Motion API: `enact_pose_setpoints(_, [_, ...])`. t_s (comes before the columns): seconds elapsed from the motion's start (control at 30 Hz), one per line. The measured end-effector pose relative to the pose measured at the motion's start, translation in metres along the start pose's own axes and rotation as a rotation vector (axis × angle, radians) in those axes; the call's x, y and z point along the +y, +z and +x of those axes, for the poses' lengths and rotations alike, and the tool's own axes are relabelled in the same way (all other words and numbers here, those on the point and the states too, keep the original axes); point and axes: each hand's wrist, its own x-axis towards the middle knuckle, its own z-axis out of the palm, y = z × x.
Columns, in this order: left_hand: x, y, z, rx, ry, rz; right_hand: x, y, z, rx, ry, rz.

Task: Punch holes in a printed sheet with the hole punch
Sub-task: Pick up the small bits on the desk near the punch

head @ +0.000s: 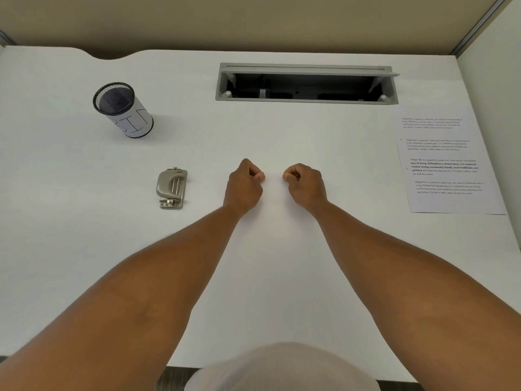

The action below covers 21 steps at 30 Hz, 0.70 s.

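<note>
Both fists, left hand (244, 184) and right hand (304, 184), clenched, empty. Best: fetch one sheet (448, 165) squarely, bring to punch (171, 188).

bare forearms, light grey garment (282, 368)

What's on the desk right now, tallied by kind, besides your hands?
Hole punch: 1
Printed sheets: 1 stack, exact count unclear
Mesh cup labelled BIN: 1
Total: 3 kinds; both hands, left hand and right hand, hold nothing.
</note>
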Motion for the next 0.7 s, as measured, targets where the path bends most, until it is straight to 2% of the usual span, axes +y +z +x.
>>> enact_pose_setpoints(0.23, [-0.006, -0.014, -0.002, 0.016, 0.020, -0.046, -0.017, 0.007, -0.004, -0.125, 0.009, 0.009])
enact_pose_setpoints(0.5, [-0.009, -0.057, 0.006, 0.089, 0.083, -0.054, -0.061, 0.029, -0.001, -0.120, -0.062, 0.141])
enact_pose_setpoints(0.7, [-0.011, -0.097, 0.015, 0.185, 0.059, -0.054, -0.101, 0.051, 0.007, -0.112, -0.113, 0.179])
